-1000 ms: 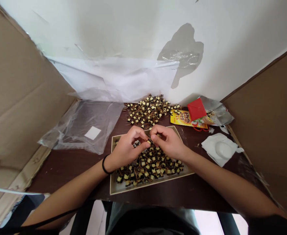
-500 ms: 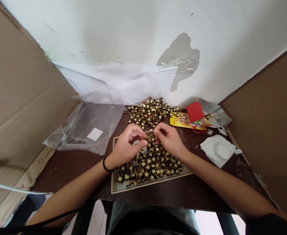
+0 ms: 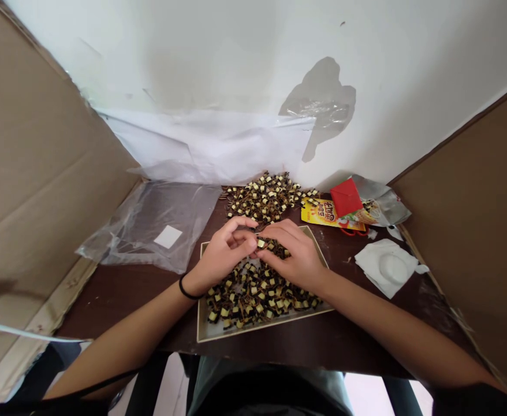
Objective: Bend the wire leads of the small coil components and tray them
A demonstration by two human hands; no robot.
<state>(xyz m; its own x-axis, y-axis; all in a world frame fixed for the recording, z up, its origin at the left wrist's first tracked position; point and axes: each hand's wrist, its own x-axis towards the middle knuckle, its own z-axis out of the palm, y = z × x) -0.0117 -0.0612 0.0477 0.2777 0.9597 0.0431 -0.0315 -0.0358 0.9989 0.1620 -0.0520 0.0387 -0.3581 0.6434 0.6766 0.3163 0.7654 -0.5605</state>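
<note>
Over the far part of a shallow cream tray (image 3: 200, 312), my two hands meet at one small yellow-and-black coil component (image 3: 260, 243). My left hand (image 3: 230, 249), with a black band at the wrist, pinches it between thumb and fingers. From the other side my right hand (image 3: 295, 254) closes on the same piece, its thumb below and its fingers curved above. Fingertips partly hide the coil. Under both hands the tray holds a heap of similar coils (image 3: 260, 292) with thin copper-coloured leads.
Behind the tray a second pile of coils (image 3: 264, 196) lies against the white wall. Clear plastic bag (image 3: 145, 225) at left; yellow packet (image 3: 318, 212), red envelope (image 3: 346, 197), red-handled scissors (image 3: 354, 232) and white tissue (image 3: 383, 266) at right. Cardboard panels (image 3: 32, 144) flank the dark table (image 3: 305, 341).
My right hand has moved left and its fingers have come over to meet my left hand. The coil between them now shows its yellow face.
</note>
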